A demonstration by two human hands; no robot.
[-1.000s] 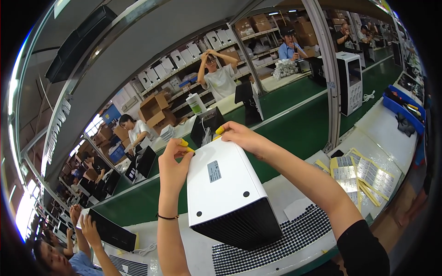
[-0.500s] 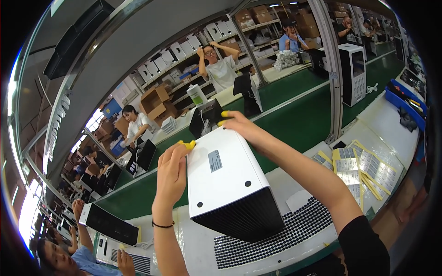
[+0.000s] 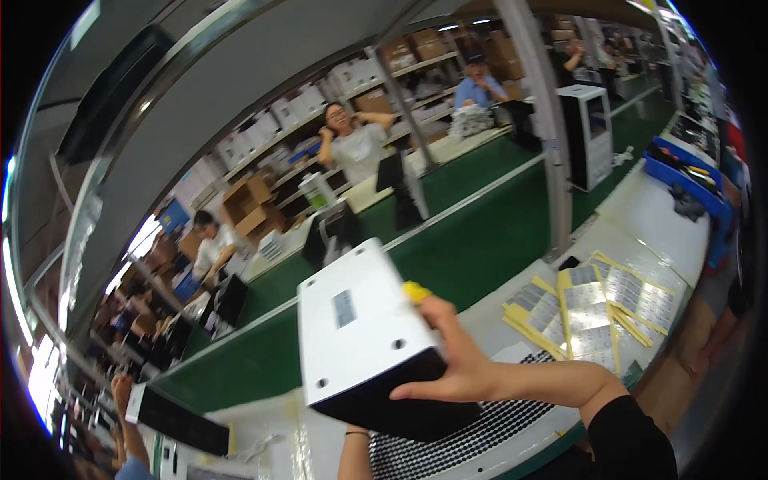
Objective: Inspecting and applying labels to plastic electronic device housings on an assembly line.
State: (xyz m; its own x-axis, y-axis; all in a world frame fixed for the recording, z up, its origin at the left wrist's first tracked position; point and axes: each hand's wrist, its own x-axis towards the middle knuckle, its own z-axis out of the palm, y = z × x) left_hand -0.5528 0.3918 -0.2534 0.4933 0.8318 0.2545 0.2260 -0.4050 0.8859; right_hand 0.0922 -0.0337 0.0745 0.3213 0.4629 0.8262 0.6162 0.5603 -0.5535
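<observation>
- Right hand point(image 3: 458, 360): curled partway closed about the side of the white-and-black tower case point(image 3: 352, 320), thumb along the black face and a yellow-covered fingertip point(image 3: 415, 291) at the white panel's far right edge.
- Left hand: hidden behind the case; only the forearm point(image 3: 354, 458) and its dark wristband point(image 3: 357, 434) showed, so its grip could not be told.
- Case: tilted, white panel uppermost, in front of the sheet of black round pads point(image 3: 512, 424); contact with the bench point(image 3: 640, 228) could not be made out.
- State of the work: a grey label point(image 3: 344, 309) and four dark round spots, apparently feet, one near each corner, were in place. The panel was judged fully fitted; no bare position was evident, and work left on hidden faces could not be determined.
- Surroundings: silver label sheets point(image 3: 588, 308) lay at right, near many pads not yet used; the green conveyor belt point(image 3: 480, 228) ran beyond.
</observation>
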